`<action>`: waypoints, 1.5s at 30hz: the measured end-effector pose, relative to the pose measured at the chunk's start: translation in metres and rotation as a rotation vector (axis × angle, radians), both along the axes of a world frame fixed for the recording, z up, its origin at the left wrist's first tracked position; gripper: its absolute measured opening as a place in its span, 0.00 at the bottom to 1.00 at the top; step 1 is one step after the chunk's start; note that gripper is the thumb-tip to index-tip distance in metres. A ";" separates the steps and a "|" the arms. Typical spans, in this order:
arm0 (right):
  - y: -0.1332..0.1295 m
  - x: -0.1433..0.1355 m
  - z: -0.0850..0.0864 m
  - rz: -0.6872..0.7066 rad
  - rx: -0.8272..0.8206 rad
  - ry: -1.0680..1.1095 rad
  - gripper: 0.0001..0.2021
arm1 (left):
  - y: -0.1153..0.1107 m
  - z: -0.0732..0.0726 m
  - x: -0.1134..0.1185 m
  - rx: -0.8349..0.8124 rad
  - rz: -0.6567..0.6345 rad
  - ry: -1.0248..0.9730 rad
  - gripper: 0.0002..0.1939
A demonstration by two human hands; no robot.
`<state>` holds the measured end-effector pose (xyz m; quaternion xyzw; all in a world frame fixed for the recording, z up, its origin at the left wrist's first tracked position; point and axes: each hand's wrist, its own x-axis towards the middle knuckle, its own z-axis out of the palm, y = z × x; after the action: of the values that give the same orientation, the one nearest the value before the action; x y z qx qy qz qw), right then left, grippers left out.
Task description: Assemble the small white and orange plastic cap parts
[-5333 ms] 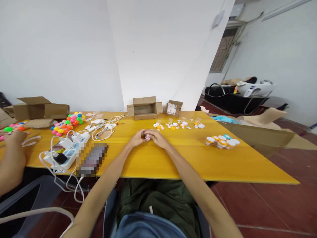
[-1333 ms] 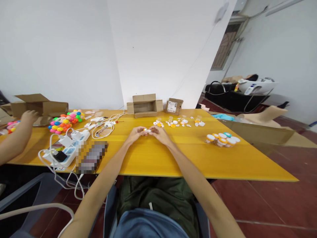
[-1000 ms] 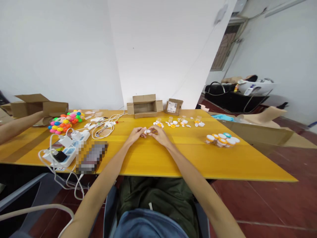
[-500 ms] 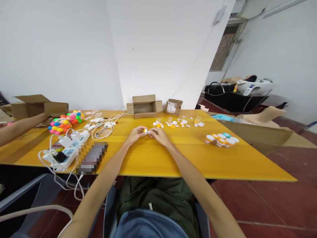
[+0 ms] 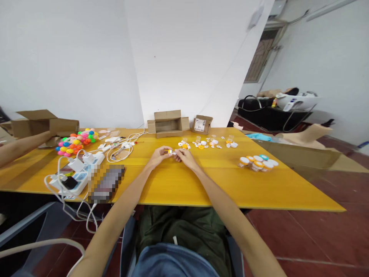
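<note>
Above the middle of the table, my left hand is closed on a small orange-and-white lid. My right hand meets it from the other side, its fingers pinched round a small whitish piece at the lid; fingers partly hide its shape. Just beyond my hands lie loose orange and white lid parts and several small clear jars. Off to the right, a cluster of clear jars stands with white, orange and teal tops.
Two cardboard boxes stand by the wall. On the left are colourful balls, white cables, a power strip and a pixelated phone-like device. Another person's arm reaches towards a larger carton.
My right fingers have shifted slightly around the small piece, while my left hand stays almost in place. The other person's arm has moved a little at the far left.
</note>
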<state>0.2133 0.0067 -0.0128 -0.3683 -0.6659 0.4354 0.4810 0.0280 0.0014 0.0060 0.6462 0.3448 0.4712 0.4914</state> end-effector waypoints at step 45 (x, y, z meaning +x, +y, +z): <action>-0.009 -0.004 0.004 0.002 0.080 -0.084 0.16 | 0.001 0.001 0.002 -0.081 0.054 0.075 0.23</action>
<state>0.2095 -0.0019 -0.0084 -0.3662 -0.7029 0.3930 0.4663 0.0302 0.0028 0.0075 0.6335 0.3992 0.4454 0.4909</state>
